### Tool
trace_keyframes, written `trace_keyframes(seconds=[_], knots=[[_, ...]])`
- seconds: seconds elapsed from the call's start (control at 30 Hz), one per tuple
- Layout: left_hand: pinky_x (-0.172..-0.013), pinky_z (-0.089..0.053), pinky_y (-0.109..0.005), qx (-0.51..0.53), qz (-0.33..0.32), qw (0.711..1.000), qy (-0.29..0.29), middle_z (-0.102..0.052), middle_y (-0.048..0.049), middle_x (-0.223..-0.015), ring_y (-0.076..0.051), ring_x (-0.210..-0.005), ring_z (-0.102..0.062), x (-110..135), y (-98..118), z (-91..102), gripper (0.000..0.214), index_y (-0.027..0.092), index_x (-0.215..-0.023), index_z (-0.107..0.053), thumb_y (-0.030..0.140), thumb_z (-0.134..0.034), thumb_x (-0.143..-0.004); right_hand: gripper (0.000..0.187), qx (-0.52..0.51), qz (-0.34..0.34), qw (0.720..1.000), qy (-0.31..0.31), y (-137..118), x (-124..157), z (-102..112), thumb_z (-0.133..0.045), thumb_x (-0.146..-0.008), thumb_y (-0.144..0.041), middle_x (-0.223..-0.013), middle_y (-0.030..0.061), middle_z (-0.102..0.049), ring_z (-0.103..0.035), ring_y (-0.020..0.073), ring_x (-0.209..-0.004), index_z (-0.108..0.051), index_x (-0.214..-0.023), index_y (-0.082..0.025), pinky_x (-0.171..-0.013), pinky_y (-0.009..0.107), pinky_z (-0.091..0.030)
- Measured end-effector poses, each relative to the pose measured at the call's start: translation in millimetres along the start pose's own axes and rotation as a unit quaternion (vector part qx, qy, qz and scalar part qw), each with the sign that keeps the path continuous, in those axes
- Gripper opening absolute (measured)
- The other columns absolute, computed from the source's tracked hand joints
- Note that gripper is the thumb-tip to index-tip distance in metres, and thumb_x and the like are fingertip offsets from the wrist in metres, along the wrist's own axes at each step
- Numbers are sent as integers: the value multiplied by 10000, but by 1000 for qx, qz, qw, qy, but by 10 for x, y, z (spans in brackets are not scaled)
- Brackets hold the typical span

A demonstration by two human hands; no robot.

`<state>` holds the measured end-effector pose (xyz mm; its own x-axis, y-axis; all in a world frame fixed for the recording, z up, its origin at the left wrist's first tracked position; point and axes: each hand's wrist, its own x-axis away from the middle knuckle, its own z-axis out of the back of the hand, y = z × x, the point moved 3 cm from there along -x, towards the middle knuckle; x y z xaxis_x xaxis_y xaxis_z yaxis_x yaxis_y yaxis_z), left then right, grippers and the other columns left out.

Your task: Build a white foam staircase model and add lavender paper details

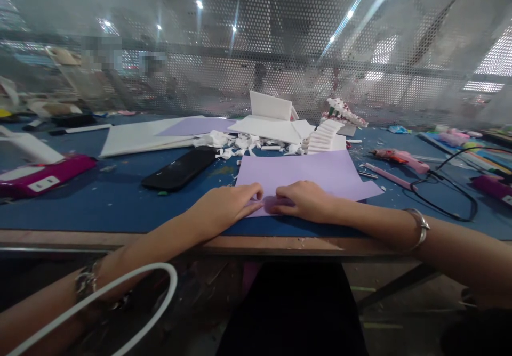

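Observation:
A light purple sheet of paper (300,169) lies on the blue table mat near its front edge, with a narrow flap sticking out at its right. At the sheet's near left part, my left hand (234,204) has its fingers curled, thumb and forefinger tips on the paper. My right hand (306,201) mirrors it just to the right, its fingertips also pinching at the sheet's near edge. A small gap separates the two hands. The undersides of the fingers are hidden.
Behind the sheet lie white foam boards (268,127), crumpled white scraps (244,142) and a ridged white stair-like piece (323,136). A black phone (182,169) and a magenta power strip (48,175) are left. Rightward sit a glue gun (400,159) and its black cable (474,207).

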<state>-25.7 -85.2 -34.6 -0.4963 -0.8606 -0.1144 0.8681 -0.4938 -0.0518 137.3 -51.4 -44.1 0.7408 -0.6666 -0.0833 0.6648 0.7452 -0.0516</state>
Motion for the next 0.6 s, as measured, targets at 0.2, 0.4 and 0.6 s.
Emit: trace_keyframes(seconds=[0.2,0.4,0.6], knots=[[-880,-394,-374,-51,-145,981,120,-552,-116,-1148,-247,-1012,-511,217,162,-54,496,171,-1189,-544,503,-302,-911,361,-12,4,1000,7,15,5,-26,-398,-866,-515,-823,39,-665,-542,133,-672,-587,-887,-207,-528,239,-202],[-880,-433,-398,-45,-159,980,109,-559,-159,-1169,-268,-1020,-531,357,203,-192,598,126,-1291,-470,544,-367,-875,315,18,6,1000,2,4,6,-42,-374,-890,-457,-857,34,-671,-559,138,-684,-577,-888,-215,-532,250,-192],[-905,-445,-390,-37,-161,980,113,-575,-144,-1175,-257,-1040,-546,411,117,-185,577,143,-1224,-547,560,-362,-871,318,28,14,1000,2,-19,27,-30,-328,-915,-422,-845,38,-673,-571,144,-683,-558,-905,-202,-528,260,-188]])
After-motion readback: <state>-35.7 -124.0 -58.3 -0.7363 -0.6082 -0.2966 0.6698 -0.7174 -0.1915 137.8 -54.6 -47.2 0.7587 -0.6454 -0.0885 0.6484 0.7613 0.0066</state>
